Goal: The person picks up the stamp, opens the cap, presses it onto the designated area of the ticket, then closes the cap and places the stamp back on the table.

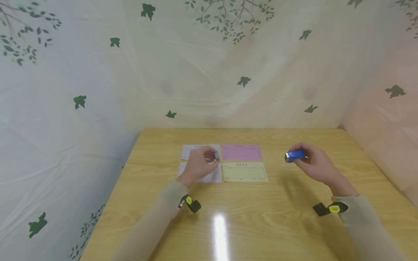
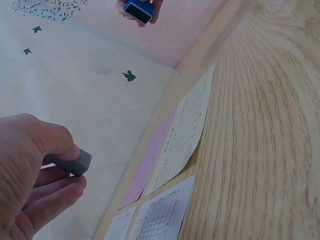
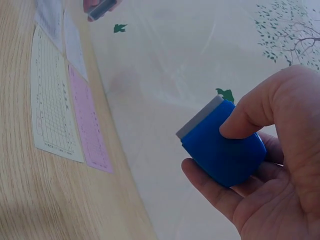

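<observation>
My right hand (image 1: pixel 318 165) grips a blue stamp (image 1: pixel 296 155) above the right part of the table. Its thumb presses one broad side in the right wrist view, with fingers behind. The stamp's dark rectangular face (image 2: pixel 137 14) shows in the left wrist view. Between thumb and fingertips, my left hand (image 1: pixel 198 164) pinches a small grey cap (image 2: pixel 75 163), held above two whitish printed forms (image 1: pixel 211 176). Beside these lie a pink form (image 1: pixel 242 152) and a pale yellow form (image 1: pixel 245 172). The left hand partly covers the whitish forms.
The wooden table (image 1: pixel 222 203) reaches back to a pale curtain (image 1: pixel 209 72) printed with green leaves and branches. Curtain also hangs along the left and right sides. A bright light reflection (image 1: pixel 220 235) lies on the table's near part. Each wrist wears a black strap camera.
</observation>
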`<state>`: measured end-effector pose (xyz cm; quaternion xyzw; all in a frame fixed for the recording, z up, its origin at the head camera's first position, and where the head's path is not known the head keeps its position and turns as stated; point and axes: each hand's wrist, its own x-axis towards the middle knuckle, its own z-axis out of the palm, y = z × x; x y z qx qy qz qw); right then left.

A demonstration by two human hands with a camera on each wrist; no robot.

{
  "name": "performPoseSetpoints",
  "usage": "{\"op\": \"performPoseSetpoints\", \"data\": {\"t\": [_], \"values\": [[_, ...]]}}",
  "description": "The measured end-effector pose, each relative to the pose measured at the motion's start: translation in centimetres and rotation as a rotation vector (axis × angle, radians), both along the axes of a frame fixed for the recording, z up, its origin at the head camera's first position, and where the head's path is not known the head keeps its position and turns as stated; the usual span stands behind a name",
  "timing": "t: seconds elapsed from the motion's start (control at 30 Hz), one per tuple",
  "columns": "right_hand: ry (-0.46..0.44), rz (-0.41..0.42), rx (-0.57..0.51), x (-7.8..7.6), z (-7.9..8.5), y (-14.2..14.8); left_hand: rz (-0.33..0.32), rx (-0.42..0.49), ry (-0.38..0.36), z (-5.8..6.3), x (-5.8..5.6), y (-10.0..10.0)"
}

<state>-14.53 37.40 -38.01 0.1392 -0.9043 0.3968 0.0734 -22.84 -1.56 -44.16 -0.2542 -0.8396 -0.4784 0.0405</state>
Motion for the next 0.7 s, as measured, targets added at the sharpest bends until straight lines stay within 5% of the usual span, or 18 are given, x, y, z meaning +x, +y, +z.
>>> {"op": "performPoseSetpoints", "data": {"t": [0.4, 0.7], "values": [[-0.009, -0.011, -0.006, -0.4, 0.2, -1.0, -0.065, -0.035, -0.049, -0.2, 0.7, 1.6], [-0.011, 0.032, -0.037, -1.2, 0.4, -2.4, -0.107, -0.032, -0.015, 0.4, 1.1, 3.0]]}}
